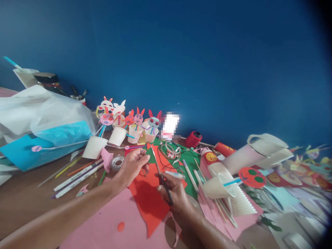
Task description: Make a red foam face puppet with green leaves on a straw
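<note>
My right hand [177,193] grips a pair of scissors [166,185] with dark handles. Its blades point up and away over red-orange paper [153,204]. My left hand [132,167] is to the left of the blades, thumb and fingertips pinched together. Whatever small thing is between them blends into the orange paper behind, so I cannot make it out. Pink paper [103,224] lies below both hands, with a small orange paper disc [120,226] on it. Just left of my left hand sits a white roll of tape [117,162].
Paper cups [95,147] holding paper animal faces on straws stand along the back. Markers [77,181] lie at left beside a plastic bag [46,103]. A lit, blurred-out screen [170,126] leans at the wall. Right are a tilted cup [216,186] and a white jug [259,152].
</note>
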A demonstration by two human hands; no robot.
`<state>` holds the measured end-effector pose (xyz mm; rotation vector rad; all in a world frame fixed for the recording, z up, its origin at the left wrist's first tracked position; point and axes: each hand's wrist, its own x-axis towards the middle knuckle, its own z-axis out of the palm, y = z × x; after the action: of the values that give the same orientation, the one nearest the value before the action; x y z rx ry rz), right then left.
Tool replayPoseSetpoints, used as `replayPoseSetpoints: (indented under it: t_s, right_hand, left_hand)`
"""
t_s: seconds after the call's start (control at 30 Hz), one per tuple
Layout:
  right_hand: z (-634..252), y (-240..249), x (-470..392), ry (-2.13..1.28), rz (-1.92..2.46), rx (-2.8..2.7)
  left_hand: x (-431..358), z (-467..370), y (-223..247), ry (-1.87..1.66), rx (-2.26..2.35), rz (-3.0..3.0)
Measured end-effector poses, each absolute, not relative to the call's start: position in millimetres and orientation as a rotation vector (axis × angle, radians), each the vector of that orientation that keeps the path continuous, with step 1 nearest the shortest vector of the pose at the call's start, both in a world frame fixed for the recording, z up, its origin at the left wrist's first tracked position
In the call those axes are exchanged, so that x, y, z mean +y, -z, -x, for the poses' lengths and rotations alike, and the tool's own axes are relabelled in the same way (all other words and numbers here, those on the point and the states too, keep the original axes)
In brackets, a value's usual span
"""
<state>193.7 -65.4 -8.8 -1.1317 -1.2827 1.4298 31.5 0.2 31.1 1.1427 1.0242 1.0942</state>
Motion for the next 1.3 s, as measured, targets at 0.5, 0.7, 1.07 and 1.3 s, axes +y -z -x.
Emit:
replayPoseSetpoints:
  t_s: [0.5, 0.7, 1.07, 1.3]
  right_hand:
    - [-195, 8, -62, -1.454, 1.009, -1.299]
    - [-197, 0, -65, -1.341, 1.046, -1.409]
    - [-191, -13, -64, -1.231, 1.085, -1.173]
    - [-193, -14, -61, -1.172, 1.114, -1.145]
  left_hand:
    - [0, -30, -40, -1.081, 0.998, -1.057]
    - [0, -29, -37, -1.089, 0.965, -1.048]
    - [-2, -32, -33, -0.905, 0.97, -1.078]
    - [-15, -42, -33, -0.76, 0.968, -1.17]
